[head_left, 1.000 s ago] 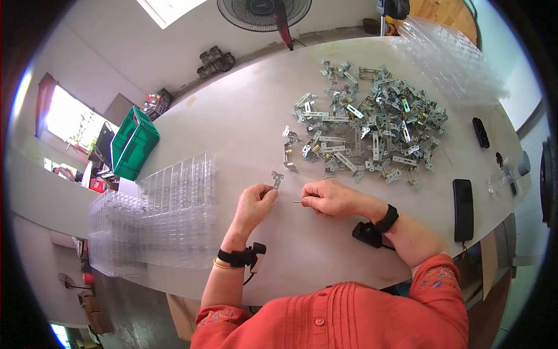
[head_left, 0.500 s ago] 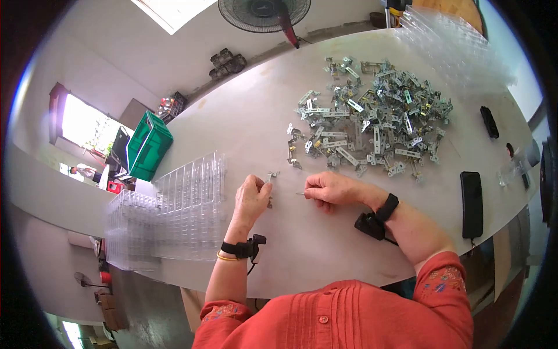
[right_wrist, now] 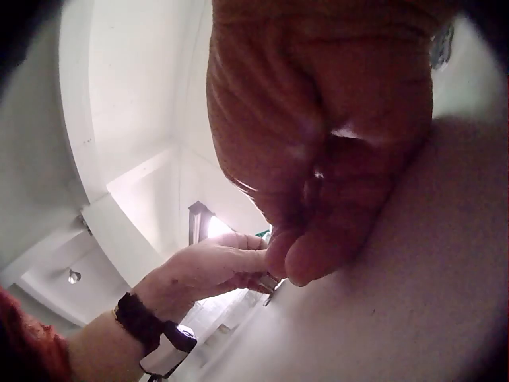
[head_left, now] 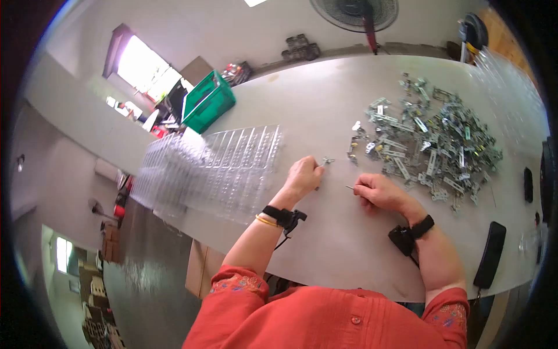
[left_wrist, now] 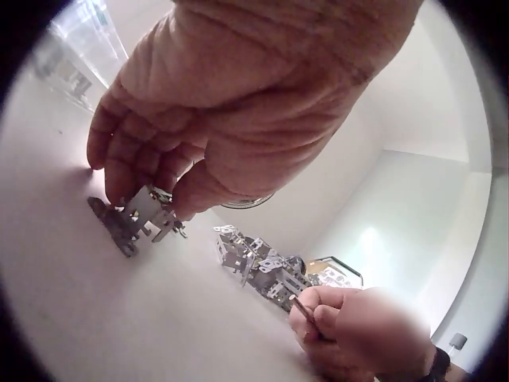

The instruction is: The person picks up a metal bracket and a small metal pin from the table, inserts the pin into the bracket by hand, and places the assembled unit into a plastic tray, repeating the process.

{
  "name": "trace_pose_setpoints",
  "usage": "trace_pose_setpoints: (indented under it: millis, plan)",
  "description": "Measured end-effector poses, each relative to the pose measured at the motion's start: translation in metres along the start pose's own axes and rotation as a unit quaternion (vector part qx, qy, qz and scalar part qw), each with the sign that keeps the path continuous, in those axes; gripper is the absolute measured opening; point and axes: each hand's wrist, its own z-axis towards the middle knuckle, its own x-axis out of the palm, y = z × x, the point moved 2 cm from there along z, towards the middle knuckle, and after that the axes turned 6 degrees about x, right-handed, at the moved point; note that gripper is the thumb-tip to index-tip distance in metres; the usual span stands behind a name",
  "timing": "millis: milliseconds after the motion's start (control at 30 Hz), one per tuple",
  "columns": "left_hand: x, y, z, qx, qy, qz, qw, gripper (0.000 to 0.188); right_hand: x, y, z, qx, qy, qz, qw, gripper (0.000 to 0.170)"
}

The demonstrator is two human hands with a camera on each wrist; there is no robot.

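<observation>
The left hand (head_left: pixel 304 176) pinches a small metal bracket (head_left: pixel 328 160) just above the table. In the left wrist view the bracket (left_wrist: pixel 143 216) hangs between thumb and fingertips, its flat end near the tabletop. To the right, the right hand (head_left: pixel 379 192) has curled fingers round a thin metal pin (head_left: pixel 349 187), whose tip points toward the left hand. The pin (left_wrist: pixel 302 307) also shows in the left wrist view. Bracket and pin are apart. In the right wrist view the right hand's palm (right_wrist: pixel 318 119) hides most of what it grips.
A heap of metal brackets (head_left: pixel 433 145) lies to the right on the table (head_left: pixel 325 232). Clear plastic trays (head_left: pixel 221 168) stand at the left, a green crate (head_left: pixel 210 104) beyond them. A black phone (head_left: pixel 490 255) lies at the right, and clear plastic (head_left: pixel 517 104) at the back right.
The head view has swung left, so the table and its things appear further right. The left hand has turned the bracket from upright to lower and flatter. The right hand keeps hold of the pin.
</observation>
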Motion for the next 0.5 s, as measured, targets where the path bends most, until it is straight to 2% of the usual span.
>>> trace_pose_setpoints:
  millis: [100,200,267,500]
  plan:
    - [-0.010,-0.005,-0.001,-0.009,0.011,0.000,1.000,0.028,-0.002,-0.001,-0.001,-0.003,0.005,0.004,1.000,0.019]
    - [-0.041,-0.017,-0.004,0.026,0.008,-0.001,1.000,0.029,0.000,0.003,-0.002,0.021,-0.007,0.004,1.000,0.020]
    - [-0.065,-0.015,-0.004,0.009,-0.003,-0.019,1.000,0.029,0.001,0.006,-0.003,0.046,-0.016,0.013,0.999,0.020]
    - [-0.144,0.065,0.001,-0.017,-0.093,0.015,0.995,0.027,0.002,0.010,-0.007,0.052,-0.029,0.022,0.998,0.019]
